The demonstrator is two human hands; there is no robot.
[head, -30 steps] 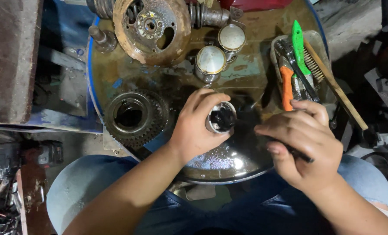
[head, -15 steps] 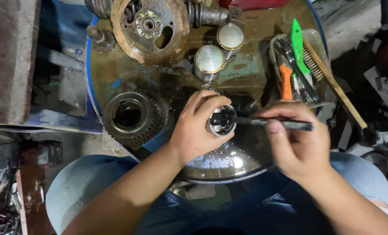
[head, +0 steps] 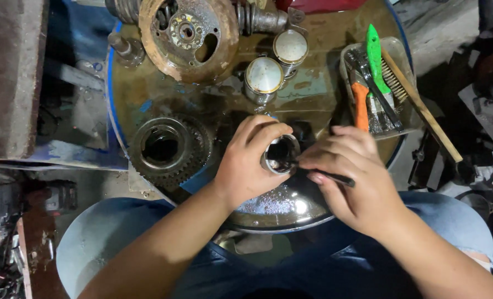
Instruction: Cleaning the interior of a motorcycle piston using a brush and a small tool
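A: Left hand [head: 245, 160], what's it got?

B: Curled tight round a small metal cylinder [head: 280, 155], open end up, dark inside. Thumb and fingers wrap the wall. Held over the shiny round basin [head: 279, 207] at the near edge of the drum top [head: 318, 61].

A: Right hand [head: 353, 176]?

B: Closed on a thin dark tool [head: 330, 177], pinched between thumb and fingers. Shaft runs left, tip sits at the cylinder's rim, looks to be just inside. Can't tell what kind of tip, too small.

A: Hands touching?

B: Right fingertips meet the cylinder side, close against the left fingers.

A: Around them?

B: Large toothed gear [head: 168, 148] just left of the left hand, lying flat, hollow centre. Two round metal-topped pistons [head: 264, 77] beyond the hands, side by side. Rusty disc part [head: 187, 34] with holes at the far edge. Clear tray [head: 347, 58] on the right holds a green-handled brush [head: 374, 49], an orange-handled tool [head: 360, 105] and a wire brush [head: 389, 77]. Long wooden handle [head: 432, 124] sticks out past the tray, down to the right.

A: Person?

B: Seated, blue jeans [head: 97, 238], knees either side of the basin.
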